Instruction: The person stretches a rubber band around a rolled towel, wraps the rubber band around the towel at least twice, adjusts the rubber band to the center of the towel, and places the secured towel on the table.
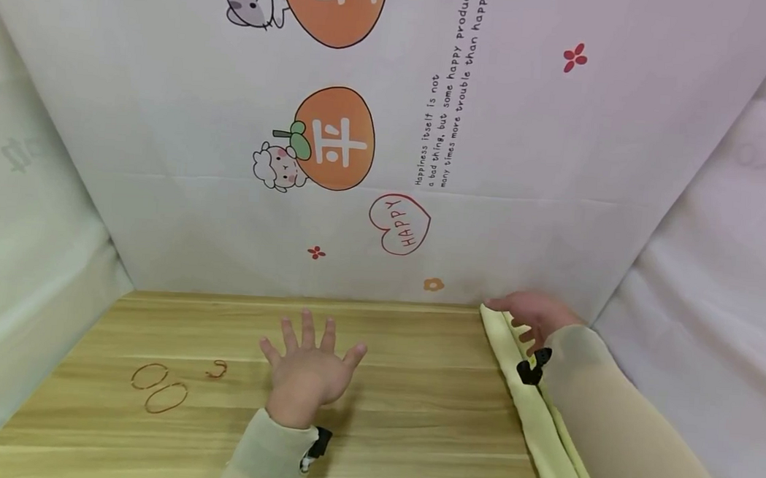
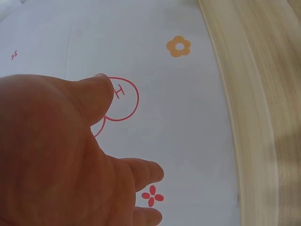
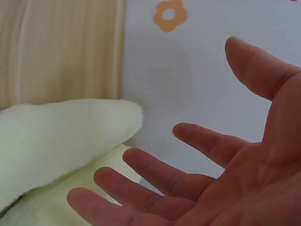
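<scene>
My left hand (image 1: 309,373) hovers over the wooden table with its fingers spread and nothing in it; the left wrist view shows its thumb side against the printed sheet. To its left lie thin reddish-brown bands that look like rubber bands: one round loop (image 1: 149,376), one oval loop (image 1: 166,397) and a small twisted one (image 1: 218,369). At the right, a long folded pale-yellow cloth (image 1: 523,401) runs from the back edge toward me. Over its far end is my right hand (image 1: 536,314); in the right wrist view its fingers are loosely extended beside the cloth (image 3: 70,136), holding nothing.
A white printed sheet (image 1: 507,254) rises as a wall behind the table (image 1: 412,416). White fabric hangs along the left side (image 1: 33,247) and the right side (image 1: 714,310). Small black devices are strapped at both wrists.
</scene>
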Tool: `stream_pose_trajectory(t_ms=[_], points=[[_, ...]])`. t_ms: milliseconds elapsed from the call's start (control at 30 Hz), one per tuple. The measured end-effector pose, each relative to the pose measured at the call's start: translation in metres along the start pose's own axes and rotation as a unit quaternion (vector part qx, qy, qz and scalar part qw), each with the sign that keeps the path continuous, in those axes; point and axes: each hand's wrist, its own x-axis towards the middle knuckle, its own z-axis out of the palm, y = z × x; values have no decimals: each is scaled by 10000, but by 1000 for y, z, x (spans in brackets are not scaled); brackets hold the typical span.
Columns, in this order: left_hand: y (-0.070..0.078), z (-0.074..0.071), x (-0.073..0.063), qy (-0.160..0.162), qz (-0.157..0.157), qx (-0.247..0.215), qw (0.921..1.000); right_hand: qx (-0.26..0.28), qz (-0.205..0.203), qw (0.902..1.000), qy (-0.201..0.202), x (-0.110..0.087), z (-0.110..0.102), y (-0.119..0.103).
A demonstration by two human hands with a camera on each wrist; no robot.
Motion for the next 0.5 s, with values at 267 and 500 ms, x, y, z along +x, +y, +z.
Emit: stream_pose_trajectory(t_ms=[267,500], points=[[0,1,0,-40,83,-124,9999,-721,-185,9971,158,25,12,19],[1,1,0,-232,152,-258,9993,-2529,-779,9638,338,37,26,28]])
